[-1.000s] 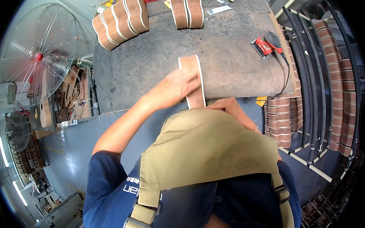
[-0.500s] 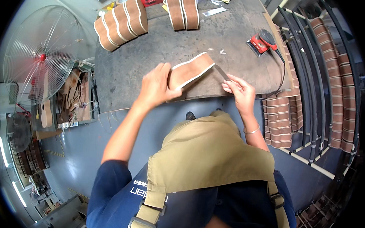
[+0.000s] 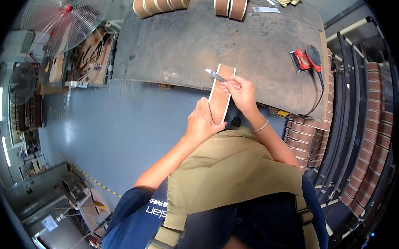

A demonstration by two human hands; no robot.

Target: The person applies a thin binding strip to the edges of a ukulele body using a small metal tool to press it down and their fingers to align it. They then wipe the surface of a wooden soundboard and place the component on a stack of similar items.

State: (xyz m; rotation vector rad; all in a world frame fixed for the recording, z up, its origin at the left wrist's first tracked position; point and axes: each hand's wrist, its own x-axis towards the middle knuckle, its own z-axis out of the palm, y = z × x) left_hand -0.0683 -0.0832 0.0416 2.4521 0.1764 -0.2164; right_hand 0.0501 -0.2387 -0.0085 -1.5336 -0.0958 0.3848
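Observation:
My left hand (image 3: 201,123) is wrapped round the near end of a brown wooden strip (image 3: 220,100) with white edging along both long sides. The strip points away from my body, and its far end lies over the near edge of the workbench (image 3: 167,47). Between the fingers of my right hand (image 3: 241,94) is a thin, flat metal blade (image 3: 215,75). This blade crosses the strip near its far end, its shiny tip sticking out past the left white edge. I cannot tell whether it touches the wood.
Curved brown pieces with white lines (image 3: 162,0) and a similar pair (image 3: 230,5) stand at the bench's back. A red-and-black sander (image 3: 305,59) with a cord sits at the right. A rack (image 3: 343,86) of striped brown pieces borders the right; a fan (image 3: 68,9) stands left.
The strip has swung from lying slantwise over the bench to pointing away from me, closer to my body. My right hand has brought the blade across it. The view has shifted.

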